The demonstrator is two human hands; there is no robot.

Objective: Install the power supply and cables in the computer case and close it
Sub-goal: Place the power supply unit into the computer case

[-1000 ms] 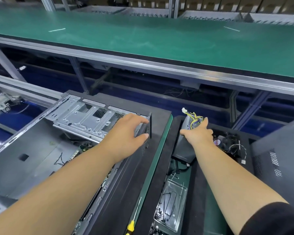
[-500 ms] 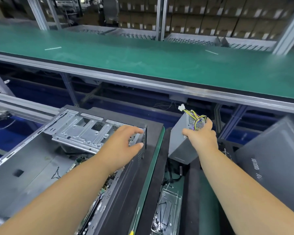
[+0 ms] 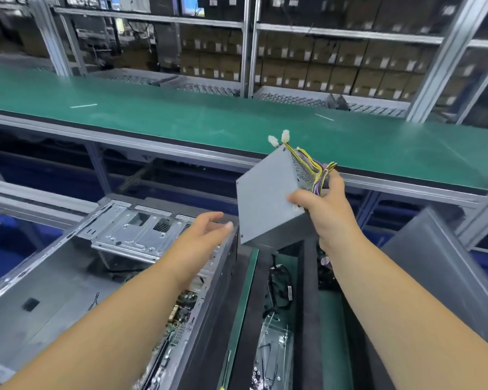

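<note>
My right hand (image 3: 326, 209) grips a grey metal power supply (image 3: 265, 198) by its right side and holds it tilted in the air, right of the case. Its yellow and purple cables (image 3: 313, 167) with white connectors bunch at the top, pinched under my fingers. The open computer case (image 3: 68, 271) lies on its side at lower left, with a silver drive cage (image 3: 135, 232) and a motherboard (image 3: 181, 311) showing inside. My left hand (image 3: 200, 237) hovers with relaxed fingers over the case's right wall, close to the power supply's lower corner, holding nothing.
A black tray (image 3: 307, 277) right of the case holds black cables (image 3: 279, 282) and a clear bag of screws (image 3: 271, 353). A grey side panel (image 3: 440, 271) leans at the right. A green conveyor bench (image 3: 181, 116) runs across behind, with shelves of boxes beyond.
My right hand has lifted the power supply up out of the tray and toward the left. My left hand has let go of the case's edge and opened.
</note>
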